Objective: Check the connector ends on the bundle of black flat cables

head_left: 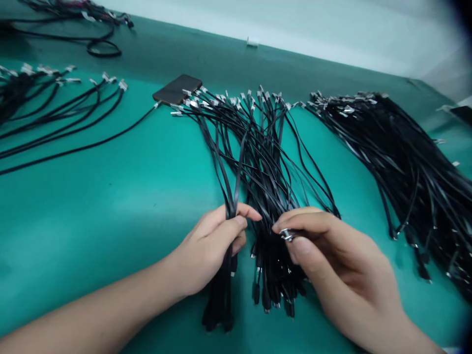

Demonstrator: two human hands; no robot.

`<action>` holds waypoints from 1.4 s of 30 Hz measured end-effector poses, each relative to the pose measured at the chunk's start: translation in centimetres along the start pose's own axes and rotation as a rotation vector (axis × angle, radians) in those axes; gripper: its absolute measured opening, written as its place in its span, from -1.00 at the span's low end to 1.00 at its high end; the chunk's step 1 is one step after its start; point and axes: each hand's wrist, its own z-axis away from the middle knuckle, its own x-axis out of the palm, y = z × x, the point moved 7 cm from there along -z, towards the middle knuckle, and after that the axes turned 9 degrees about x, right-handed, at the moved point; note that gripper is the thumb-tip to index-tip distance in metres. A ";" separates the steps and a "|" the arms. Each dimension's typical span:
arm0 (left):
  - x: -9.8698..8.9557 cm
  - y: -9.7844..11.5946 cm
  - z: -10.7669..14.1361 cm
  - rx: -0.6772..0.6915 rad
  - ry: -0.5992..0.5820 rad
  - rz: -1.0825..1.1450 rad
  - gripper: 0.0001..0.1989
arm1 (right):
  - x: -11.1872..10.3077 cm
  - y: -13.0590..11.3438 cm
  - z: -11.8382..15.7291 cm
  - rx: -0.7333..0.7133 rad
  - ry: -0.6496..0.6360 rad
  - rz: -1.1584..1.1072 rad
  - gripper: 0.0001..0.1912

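Keeping the held black cords straight with a soft, snug grip should help stop tangles. They run near to far, with dark ends near, and bend a little left going far. The left hand is closed around them, just left of the cord pile. The right hand pinches a shiny metal piece. Farther off, a flat dark thing lies on the green counter.

One smartphone; two cable piles left of it, two right; two hands nearer; one white cylinder beyond; cables uncountable.
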 end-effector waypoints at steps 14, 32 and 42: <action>-1.0 0.7 0.0 0.056 0.195 0.056 -0.56 | 2.9 0.2 0.0 0.129 -0.366 0.063 -0.84; -0.8 0.6 0.1 0.085 0.116 -0.020 -0.31 | 4.7 -0.7 0.8 0.169 -0.464 -0.029 -0.85; 0.7 0.8 -0.1 0.021 -0.115 -0.295 -0.84 | 1.0 1.8 -2.1 0.150 0.043 -0.304 -0.88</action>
